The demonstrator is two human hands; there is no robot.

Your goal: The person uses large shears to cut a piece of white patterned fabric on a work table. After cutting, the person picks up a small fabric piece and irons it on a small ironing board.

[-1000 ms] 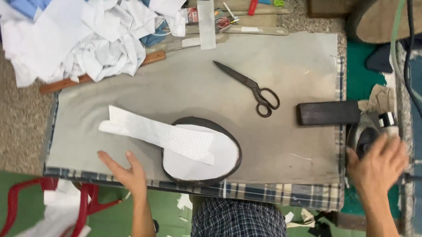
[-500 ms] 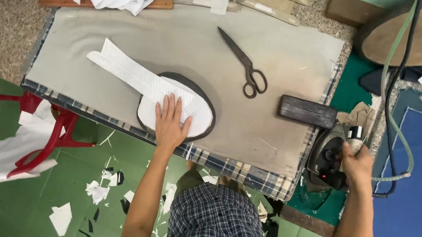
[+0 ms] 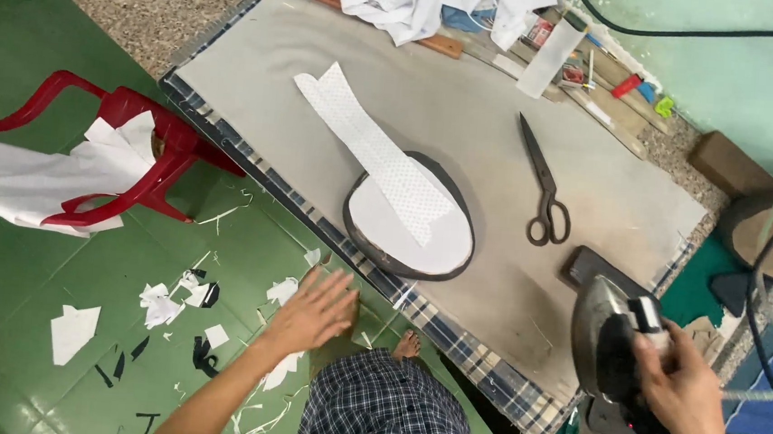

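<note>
Seen from the head camera, a person stands at a padded pressing board [image 3: 233, 70] covered in smooth grey cloth with a plaid border. The right hand [image 3: 678, 391], at five o'clock in the frame, is clenched around the black handle of a heavy metal iron [image 3: 609, 337], lifted at the board's near right corner, soleplate tilted toward the cloth. The left hand [image 3: 312, 311], at seven o'clock, hangs off the board's edge above the green floor, fingers spread and released, holding nothing.

At the board's centre lies an oval dark-rimmed piece [image 3: 408, 232] faced in white, with a long dotted white fabric strip [image 3: 369, 148] laid across it toward eleven o'clock. Steel scissors [image 3: 543, 187] rest at two o'clock from it, blades closed.

The risks, judged from here: the loose strip could slide under the iron and be pressed crooked, and the trailing cord [image 3: 764, 271] at three o'clock might snag. Paper scraps [image 3: 163, 306] litter the floor by a red plastic chair [image 3: 151, 151].
</note>
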